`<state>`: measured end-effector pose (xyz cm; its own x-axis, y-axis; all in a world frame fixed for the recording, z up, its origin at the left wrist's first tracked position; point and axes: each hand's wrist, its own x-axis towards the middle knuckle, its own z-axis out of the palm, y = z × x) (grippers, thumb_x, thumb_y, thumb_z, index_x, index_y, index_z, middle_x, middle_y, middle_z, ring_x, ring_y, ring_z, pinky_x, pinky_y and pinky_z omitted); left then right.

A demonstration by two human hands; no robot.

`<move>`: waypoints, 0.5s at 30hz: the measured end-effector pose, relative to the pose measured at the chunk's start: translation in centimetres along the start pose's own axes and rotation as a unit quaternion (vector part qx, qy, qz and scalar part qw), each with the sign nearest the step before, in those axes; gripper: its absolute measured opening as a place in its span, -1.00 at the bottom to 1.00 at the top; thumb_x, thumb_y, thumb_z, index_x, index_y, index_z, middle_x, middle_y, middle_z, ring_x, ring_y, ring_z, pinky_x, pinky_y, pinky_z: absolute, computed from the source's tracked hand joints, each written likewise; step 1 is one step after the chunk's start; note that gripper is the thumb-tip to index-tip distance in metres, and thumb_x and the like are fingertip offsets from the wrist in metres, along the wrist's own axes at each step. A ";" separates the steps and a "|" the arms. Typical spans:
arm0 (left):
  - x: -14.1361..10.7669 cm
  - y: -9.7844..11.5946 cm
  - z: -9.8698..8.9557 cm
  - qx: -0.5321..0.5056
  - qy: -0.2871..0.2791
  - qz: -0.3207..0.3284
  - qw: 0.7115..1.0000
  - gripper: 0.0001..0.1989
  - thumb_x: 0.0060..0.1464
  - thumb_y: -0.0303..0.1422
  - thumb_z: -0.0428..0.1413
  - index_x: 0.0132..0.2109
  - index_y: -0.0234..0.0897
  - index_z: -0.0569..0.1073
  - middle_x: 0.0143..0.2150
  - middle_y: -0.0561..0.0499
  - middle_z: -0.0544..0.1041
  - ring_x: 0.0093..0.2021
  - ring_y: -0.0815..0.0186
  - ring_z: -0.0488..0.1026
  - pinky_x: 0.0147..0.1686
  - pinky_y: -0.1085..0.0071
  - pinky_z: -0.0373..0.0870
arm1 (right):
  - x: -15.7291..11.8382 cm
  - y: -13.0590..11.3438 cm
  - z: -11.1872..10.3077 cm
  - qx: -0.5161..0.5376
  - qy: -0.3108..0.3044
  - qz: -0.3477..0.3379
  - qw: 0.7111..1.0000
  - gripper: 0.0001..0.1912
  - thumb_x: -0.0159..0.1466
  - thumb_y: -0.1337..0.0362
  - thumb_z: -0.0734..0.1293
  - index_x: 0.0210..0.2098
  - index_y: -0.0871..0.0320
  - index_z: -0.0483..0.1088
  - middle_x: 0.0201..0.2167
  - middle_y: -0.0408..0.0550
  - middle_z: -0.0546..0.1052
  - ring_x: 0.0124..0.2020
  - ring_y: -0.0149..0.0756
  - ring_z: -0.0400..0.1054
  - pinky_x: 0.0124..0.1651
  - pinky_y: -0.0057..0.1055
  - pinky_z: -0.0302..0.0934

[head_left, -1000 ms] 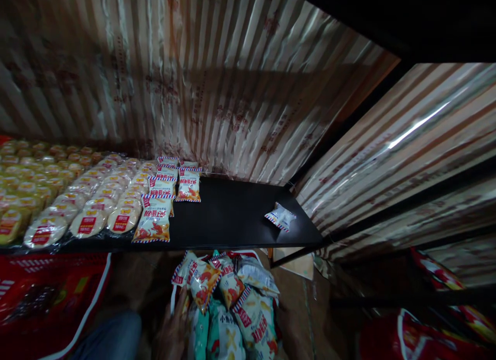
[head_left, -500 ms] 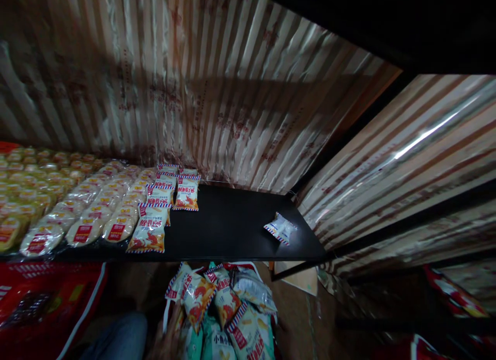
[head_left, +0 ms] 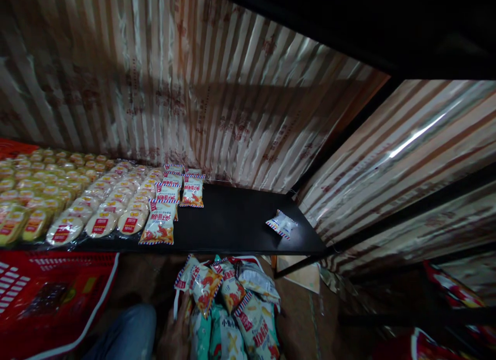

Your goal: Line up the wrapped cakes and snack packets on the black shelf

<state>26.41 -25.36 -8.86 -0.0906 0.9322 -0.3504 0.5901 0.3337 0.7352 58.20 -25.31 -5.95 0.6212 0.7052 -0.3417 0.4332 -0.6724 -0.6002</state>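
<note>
My left hand (head_left: 174,331) is low in the head view, dim and partly cut off, at the left side of a pile of snack bags. Its fingers reach up beside an orange-and-white bag (head_left: 205,287); their grip is unclear. Green bags (head_left: 228,337) and a larger white-and-orange bag (head_left: 258,326) lie in the same pile, in a basket with a white handle. My right hand is out of view. On the black shelf (head_left: 228,220), several upright striped-edge bags (head_left: 158,223) stand beside rows of round packaged snacks (head_left: 101,223). One small bag (head_left: 282,224) lies alone at the right.
A red basket (head_left: 50,303) with a white handle is at the lower left, beside a knee in blue jeans (head_left: 129,331). Corrugated wrapped sheeting (head_left: 232,107) backs the shelf. A dark upper shelf (head_left: 426,34) crosses the top right, with black frame bars below it.
The view has shifted slightly, so the shelf goods appear farther right and a bit higher. My left hand remains beside the bag pile, and the shelf bags keep their arrangement.
</note>
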 end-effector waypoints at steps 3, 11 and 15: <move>0.0 -0.1 0.3 -0.012 0.011 0.009 1.000 -0.47 0.21 -0.36 -0.27 0.30 -0.11 0.18 0.32 0.08 0.21 0.25 0.29 0.24 0.12 0.45 0.25 | 0.2 0.2 -0.3 -0.022 -0.009 0.026 0.999 -0.68 0.05 0.16 0.20 -0.40 0.16 0.53 -0.31 0.13 0.62 -0.11 0.01 0.49 -0.16 -0.29 0.36; -0.2 0.1 1.6 -0.005 0.025 0.035 0.999 -0.47 0.15 -0.35 -0.12 0.27 -0.03 0.23 0.29 0.06 0.27 0.21 0.17 0.29 0.11 0.37 0.30 | 1.9 1.2 -0.7 -0.005 -0.010 0.066 0.998 -0.69 0.07 0.18 0.16 -0.46 0.17 0.49 -0.26 0.21 0.61 -0.15 -0.02 0.52 -0.23 -0.35 0.37; -0.1 1.0 1.8 -0.010 0.023 0.000 1.000 -0.37 0.05 -0.27 0.01 0.29 0.08 0.16 0.19 0.09 0.40 0.17 0.08 0.34 -0.03 0.29 0.43 | 2.5 1.4 -1.0 -0.033 0.024 0.070 0.997 -0.66 0.09 0.16 0.19 -0.32 0.18 0.51 -0.19 0.25 0.59 -0.13 0.04 0.50 -0.19 -0.29 0.36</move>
<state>28.45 -25.38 -9.07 -0.1279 0.9373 -0.3243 0.5740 0.3366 0.7465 60.96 -24.71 -6.92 0.7087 0.5927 -0.3826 0.3804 -0.7778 -0.5003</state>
